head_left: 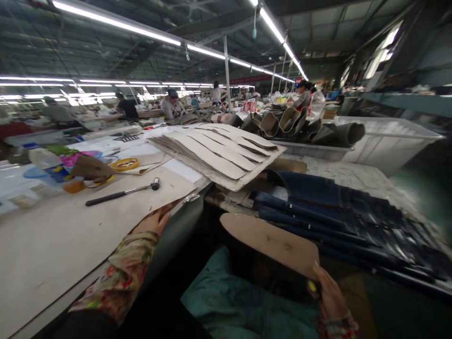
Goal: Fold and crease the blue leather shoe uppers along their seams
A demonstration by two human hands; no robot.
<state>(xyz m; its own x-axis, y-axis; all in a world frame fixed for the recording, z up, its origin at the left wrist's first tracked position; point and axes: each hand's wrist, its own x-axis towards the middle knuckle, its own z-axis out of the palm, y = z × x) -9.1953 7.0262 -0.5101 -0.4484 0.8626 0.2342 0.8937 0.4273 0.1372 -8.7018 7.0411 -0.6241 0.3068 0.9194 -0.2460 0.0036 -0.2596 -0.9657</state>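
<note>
My left hand (155, 220) rests at the front edge of the workbench (52, 245), its fingers curled over the edge of a large beige sheet lying there. My right hand (326, 294) is low at the right, closed on the end of a tan, curved, boot-shaped piece (271, 242) held over my lap. Both sleeves are floral. A small hammer (123, 192) with a black handle lies on the beige sheet just beyond my left hand.
A fanned stack of tan cut pieces (219, 153) lies on the bench centre. Dark blue pieces (346, 216) are spread to the right. Behind them stand a white bin (384, 141) and rolled leather pieces (300, 125). Tape rolls and bottles (52, 167) sit at left. Other workers are far back.
</note>
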